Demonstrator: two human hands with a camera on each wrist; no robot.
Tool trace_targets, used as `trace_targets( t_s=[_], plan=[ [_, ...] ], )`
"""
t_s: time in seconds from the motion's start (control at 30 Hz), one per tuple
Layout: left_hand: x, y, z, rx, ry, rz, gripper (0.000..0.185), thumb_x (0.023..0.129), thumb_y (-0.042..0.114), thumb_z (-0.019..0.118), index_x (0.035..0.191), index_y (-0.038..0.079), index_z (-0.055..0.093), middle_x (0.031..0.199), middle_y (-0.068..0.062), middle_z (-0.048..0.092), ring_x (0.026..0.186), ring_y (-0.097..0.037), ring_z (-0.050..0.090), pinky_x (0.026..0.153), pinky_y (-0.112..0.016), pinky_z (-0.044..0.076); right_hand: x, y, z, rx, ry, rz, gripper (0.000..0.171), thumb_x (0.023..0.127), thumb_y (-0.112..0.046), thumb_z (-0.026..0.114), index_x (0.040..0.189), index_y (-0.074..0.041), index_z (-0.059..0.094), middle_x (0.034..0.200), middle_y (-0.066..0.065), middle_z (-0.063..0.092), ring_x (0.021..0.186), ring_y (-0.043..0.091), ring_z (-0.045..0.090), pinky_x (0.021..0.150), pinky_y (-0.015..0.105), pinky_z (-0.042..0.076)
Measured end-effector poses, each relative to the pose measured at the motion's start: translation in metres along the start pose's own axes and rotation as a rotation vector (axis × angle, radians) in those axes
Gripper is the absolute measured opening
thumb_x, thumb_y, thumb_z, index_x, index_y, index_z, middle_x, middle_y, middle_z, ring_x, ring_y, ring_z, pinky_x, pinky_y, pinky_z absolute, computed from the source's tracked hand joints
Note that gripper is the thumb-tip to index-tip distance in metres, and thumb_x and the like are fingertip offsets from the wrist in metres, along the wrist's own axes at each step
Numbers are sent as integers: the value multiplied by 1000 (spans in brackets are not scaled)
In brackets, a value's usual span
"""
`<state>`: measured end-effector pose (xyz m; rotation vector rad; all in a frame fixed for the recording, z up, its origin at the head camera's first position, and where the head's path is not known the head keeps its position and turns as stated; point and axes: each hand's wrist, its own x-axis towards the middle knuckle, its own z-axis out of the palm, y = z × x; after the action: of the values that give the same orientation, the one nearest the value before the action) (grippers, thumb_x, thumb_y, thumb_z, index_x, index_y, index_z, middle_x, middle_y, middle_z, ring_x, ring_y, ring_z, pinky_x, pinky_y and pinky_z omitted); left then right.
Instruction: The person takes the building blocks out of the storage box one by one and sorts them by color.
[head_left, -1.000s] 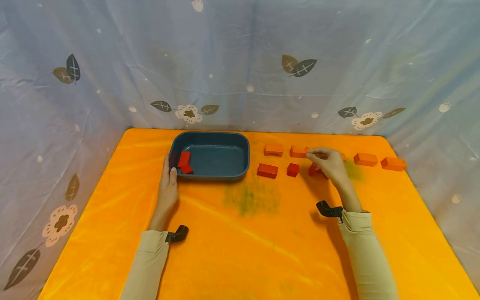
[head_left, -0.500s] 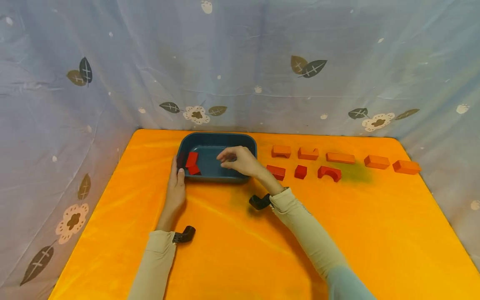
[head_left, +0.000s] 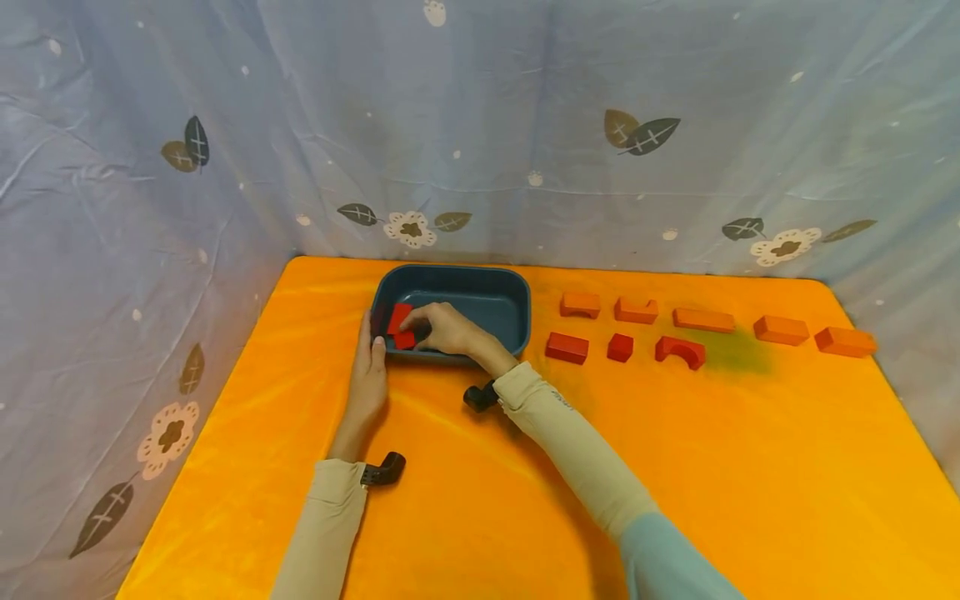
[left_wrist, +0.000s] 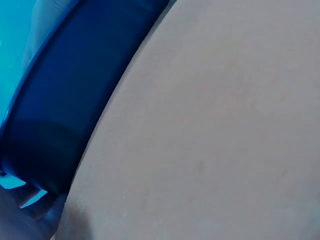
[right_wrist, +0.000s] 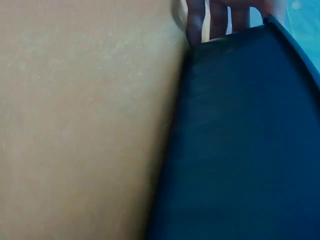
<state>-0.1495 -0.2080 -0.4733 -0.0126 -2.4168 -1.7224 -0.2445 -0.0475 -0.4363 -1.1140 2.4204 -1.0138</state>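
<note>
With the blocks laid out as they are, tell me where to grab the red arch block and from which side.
Take the red arch block from above, thumb and fingers on its front and back flat faces. It stands feet down on the orange table with its rounded top up and the arch opening facing the camera. It probably has room: the red cube sits apart on one side, and bare cloth lies in front.

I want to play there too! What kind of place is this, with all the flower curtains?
Probably a little tabletop play or test corner, not a real room. An orange table is walled in by a flowered cloth, with toy blocks in rows and a blue tub the hands are working at.
</note>
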Motion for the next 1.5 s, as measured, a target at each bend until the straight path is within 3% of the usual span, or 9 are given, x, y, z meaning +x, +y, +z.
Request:
trace_targets(
  t_s=[0.13,0.3,0.5,0.67,0.97,1.1,1.23,1.4,1.5],
  plan=[
    [1,-1,2,-15,14,2,56,109,16,28,159,10,5,164,-9,4,149,-26,6,120,-48,8,-6,1,-5,24,46,47,34,87,-7,74,120,-4,68,116,8,69,101,20,66,88,23,52],
    [0,3,2,-30,6,-31,56,108,15,28,159,9,5,164,-8,3,150,-25,5,121,-46,6,-27,5,-20,90,182,76,26,89,-14,73,114,-8,72,111,5,70,100,18,65,90,27,51],
    [-8,28,0,-66,-12,-68,56,108,11,28,158,7,4,164,-10,3,150,-24,5,121,-41,5,-61,14,-37,242,339,113,21,89,-18,74,108,-9,75,105,6,71,89,17,66,78,30,55],
    [-13,36,-1,-64,-18,-45,56,108,9,26,157,4,2,163,-16,2,150,-27,4,121,-44,5,-88,23,-46,406,418,152,23,89,-12,72,110,-2,72,108,14,70,88,28,68,80,44,57],
    [-13,41,1,-24,-2,-52,55,108,14,26,158,5,3,164,-15,4,149,-27,5,121,-43,7,-147,37,-66,683,580,262,36,92,-12,68,123,7,63,116,26,65,99,44,65,91,49,52],
    [-12,41,2,-20,1,-64,55,108,15,27,158,6,4,164,-13,5,150,-25,6,121,-42,7,-183,45,-82,670,630,336,39,94,-12,67,126,8,60,120,24,63,93,28,70,92,48,52],
    [-13,43,2,-36,15,-50,55,108,13,27,157,4,4,164,-15,5,149,-26,6,121,-42,6,-226,59,-101,607,708,396,47,93,-19,68,128,11,58,111,5,69,88,7,68,88,36,55],
    [-15,43,2,-27,36,-32,54,108,11,27,157,3,7,163,-17,8,149,-28,8,121,-43,8,-285,86,-115,636,871,392,51,94,-12,66,128,22,50,94,-9,70,79,6,70,76,25,57],
    [-15,44,2,-25,30,-40,54,108,12,27,157,3,7,163,-16,8,149,-28,8,121,-43,8,-322,102,-118,523,938,470,48,96,-14,64,127,21,51,89,-17,69,75,1,68,72,17,55]
  ],
)
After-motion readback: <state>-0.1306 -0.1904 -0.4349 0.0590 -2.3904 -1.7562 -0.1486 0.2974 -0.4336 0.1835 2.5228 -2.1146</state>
